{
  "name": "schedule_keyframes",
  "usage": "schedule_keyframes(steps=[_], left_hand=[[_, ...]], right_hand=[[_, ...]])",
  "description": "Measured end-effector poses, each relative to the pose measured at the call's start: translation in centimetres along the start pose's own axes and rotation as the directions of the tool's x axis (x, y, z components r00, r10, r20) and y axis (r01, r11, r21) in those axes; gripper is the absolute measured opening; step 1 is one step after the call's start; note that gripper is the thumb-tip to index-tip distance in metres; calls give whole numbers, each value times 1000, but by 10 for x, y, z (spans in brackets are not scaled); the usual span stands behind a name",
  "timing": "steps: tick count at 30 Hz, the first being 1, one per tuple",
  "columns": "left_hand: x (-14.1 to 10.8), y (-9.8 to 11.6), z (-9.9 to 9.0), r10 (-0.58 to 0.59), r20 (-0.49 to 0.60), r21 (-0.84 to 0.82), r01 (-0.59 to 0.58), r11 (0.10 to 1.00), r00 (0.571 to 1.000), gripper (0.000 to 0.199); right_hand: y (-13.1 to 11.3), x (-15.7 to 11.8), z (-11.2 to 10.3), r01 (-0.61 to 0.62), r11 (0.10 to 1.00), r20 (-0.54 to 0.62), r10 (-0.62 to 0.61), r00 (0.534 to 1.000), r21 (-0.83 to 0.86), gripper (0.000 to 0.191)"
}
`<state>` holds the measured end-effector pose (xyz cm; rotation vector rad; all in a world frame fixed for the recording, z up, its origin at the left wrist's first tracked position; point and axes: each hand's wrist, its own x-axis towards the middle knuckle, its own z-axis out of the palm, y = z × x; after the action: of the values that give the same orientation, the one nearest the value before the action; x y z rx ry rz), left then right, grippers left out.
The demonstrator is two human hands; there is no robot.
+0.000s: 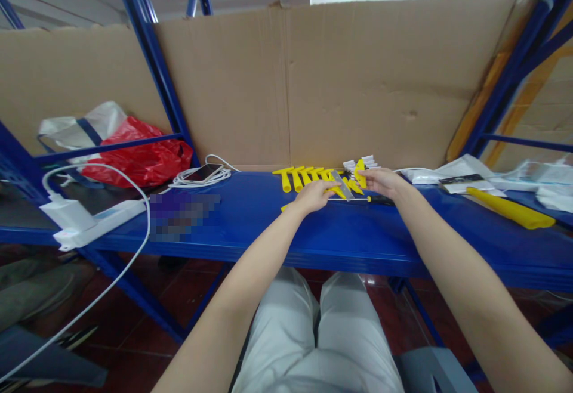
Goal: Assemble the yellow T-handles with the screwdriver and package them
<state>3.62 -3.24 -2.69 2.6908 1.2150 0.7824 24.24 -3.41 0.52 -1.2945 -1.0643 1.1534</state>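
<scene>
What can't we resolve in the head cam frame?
- Pixelated patch on the blue shelf: whatever lies there is blurred out.
- Grey flat piece between left hand and right hand: too small to identify.
- Right hand's grip on a yellow part: fingers cover it.
- White packets: print too small.

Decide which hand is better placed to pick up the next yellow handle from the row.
Left. The left hand lies just below the row of yellow handles; the right hand already grips a yellow piece.
</scene>
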Motion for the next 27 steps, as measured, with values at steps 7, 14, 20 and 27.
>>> schedule_keyframes(steps=[7, 14, 20, 27], left_hand=[[-2, 3, -1, -62, 22, 38, 61, 997, 998, 48], [-4, 9, -5, -161, 40, 112, 155, 981, 986, 66], [-4, 8, -4, -149, 37, 61, 147, 987, 988, 65], [-3, 7, -2, -141, 18, 37, 140, 989, 990, 67]], right_hand=[[-1, -2, 4, 65, 998, 55, -66, 996, 18, 18], [-1, -6, 8, 85, 994, 65, -80, 995, -67, 17], [5, -1, 9, 142, 969, 61, -133, 989, -204, 16], [12, 5, 16, 219, 902, 87, -201, 976, -372, 23]])
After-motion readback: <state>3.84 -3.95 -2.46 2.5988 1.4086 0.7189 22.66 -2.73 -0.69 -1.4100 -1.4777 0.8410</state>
